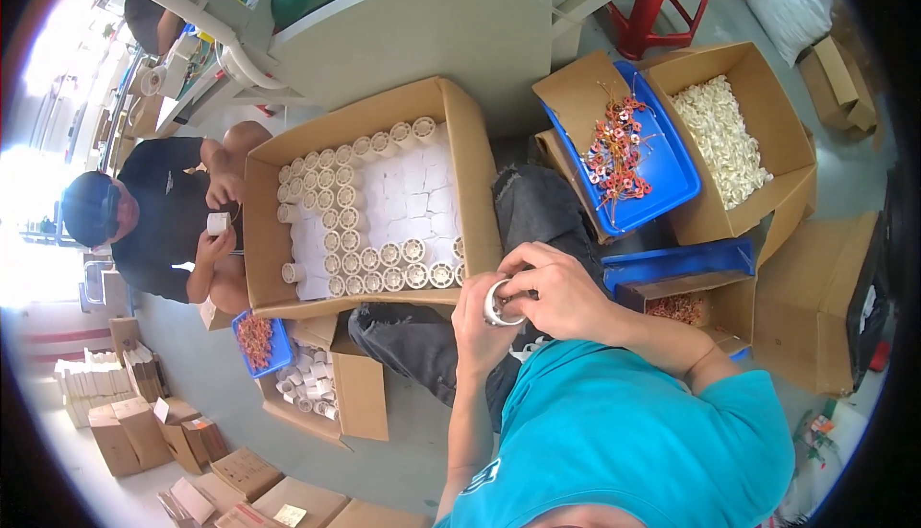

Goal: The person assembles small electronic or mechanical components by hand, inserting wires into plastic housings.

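The white cylinder (493, 311) is near the middle of the frame, just below the lower right corner of a large cardboard box (470, 168), its open mouth turned partly upward. It looks like a light, stiff plastic part, probably smooth enough to slip a little and unlikely to be crushed by an ordinary grip; the thin rim seems its most fragile place. The outer wall, low and away from the mouth, looks the best hold. The left hand (473, 325) wraps its fingers around that wall. The right hand (547, 286) is bent over the mouth, fingertips at the opening; whether they pinch something inside, I cannot tell, as the hand hides part of the interior.

Above left of the hands, the box contains rows of white round parts (369, 259) on a pale lining; its raised cardboard wall stands between them and the hands. A dark-trousered knee (537, 202) sits between the box and a blue tray (676, 183) at upper right, which carries tangled red-and-white wired pieces (619, 149). Beside it, a carton (791, 159) holds small cream pieces (721, 140). At the left of the frame, a co-worker (153, 211) holds a similar white part (219, 223). A pale bench (413, 48) closes off the top.
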`<state>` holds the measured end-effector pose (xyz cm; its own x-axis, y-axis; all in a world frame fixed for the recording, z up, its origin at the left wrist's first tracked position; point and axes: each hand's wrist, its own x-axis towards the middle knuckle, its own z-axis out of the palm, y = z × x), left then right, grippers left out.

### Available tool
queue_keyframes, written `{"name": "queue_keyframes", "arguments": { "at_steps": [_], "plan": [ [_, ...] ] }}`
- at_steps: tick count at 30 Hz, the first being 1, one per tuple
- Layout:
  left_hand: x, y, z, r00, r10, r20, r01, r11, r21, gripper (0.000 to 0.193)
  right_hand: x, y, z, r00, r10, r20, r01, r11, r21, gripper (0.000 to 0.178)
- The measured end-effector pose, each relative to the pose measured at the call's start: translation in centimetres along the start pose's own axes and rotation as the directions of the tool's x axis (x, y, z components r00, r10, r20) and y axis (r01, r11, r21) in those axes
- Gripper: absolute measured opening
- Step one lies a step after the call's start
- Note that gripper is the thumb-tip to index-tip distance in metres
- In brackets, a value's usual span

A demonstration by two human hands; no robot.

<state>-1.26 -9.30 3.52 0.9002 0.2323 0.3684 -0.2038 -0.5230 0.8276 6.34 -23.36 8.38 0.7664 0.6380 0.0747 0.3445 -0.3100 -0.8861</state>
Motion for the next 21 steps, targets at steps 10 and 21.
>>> {"name": "queue_keyframes", "arguments": {
  "at_steps": [10,21],
  "plan": [
    [0.65,0.22,-0.30,0.998,0.053,0.019,-0.053,0.998,0.040,0.054,0.16,0.19,0.00,0.995,0.094,0.040,-0.101,0.966,0.238,0.021],
    [0.65,0.25,-0.06,0.994,0.103,-0.022,-0.101,0.993,0.055,0.049,-0.34,-0.26,-0.04,0.997,-0.041,-0.060,0.042,0.999,0.030,0.020]
  ]
}}
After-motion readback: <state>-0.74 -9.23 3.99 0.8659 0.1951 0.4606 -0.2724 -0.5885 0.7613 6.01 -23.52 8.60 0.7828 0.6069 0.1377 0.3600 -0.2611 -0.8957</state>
